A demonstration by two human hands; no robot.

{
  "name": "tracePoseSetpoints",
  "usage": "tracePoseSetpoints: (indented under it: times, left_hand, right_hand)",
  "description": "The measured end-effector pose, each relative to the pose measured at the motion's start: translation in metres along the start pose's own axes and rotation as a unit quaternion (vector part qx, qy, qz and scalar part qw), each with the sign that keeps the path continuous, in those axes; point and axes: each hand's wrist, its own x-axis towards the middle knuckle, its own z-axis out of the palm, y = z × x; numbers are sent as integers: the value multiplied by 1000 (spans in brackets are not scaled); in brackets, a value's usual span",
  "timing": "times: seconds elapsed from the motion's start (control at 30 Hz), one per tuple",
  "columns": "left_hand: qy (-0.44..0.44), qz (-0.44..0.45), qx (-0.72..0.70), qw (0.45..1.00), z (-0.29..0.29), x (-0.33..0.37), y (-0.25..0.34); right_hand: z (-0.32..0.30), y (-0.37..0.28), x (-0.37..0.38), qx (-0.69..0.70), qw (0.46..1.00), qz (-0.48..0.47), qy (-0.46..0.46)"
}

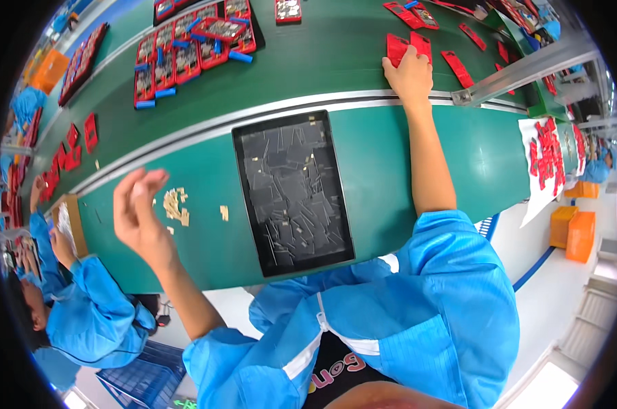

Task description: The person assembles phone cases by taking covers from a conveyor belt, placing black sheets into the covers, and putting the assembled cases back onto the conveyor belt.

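Observation:
My right hand (411,76) reaches across the metal rail onto the darker green belt. Its fingers close over a flat red plastic frame (397,45), with a second red frame (422,43) right beside it; the fingertips partly cover both. My left hand (139,217) hovers above the green table, fingers loosely bent and somewhat apart, nothing visible in them. Close to it lies a small heap of cream-coloured strips (177,207), and a few more strips (224,213) sit apart to its right. Between my arms is a black tray (350,235) full of thin dark sheets (281,184).
Red-framed units with blue pieces (186,54) fill a tray at far left. Loose red frames (456,69) lie on the belt beside a metal bracket (527,71). Red parts (546,153) rest on white paper at right. A co-worker in blue (94,313) works at left.

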Motion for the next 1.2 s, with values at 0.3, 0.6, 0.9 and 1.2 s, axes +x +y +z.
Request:
tracePoseSetpoints:
  times: [0.3,0.6,0.9,1.2]
  left_hand:
    - [-139,-67,-90,984,59,10,-10]
    - [-149,-131,-253,947,65,7,-42]
    - [-278,-301,-247,878,43,2,-40]
    - [-154,-298,-370,866,64,9,-23]
  right_hand:
    - [-22,-16,-6,176,979,-16,-97]
    - [-134,-106,-60,448,773,-380,-240]
    - [-147,-158,-119,384,753,-483,-228]
    - [-126,-139,-158,145,839,-474,-223]
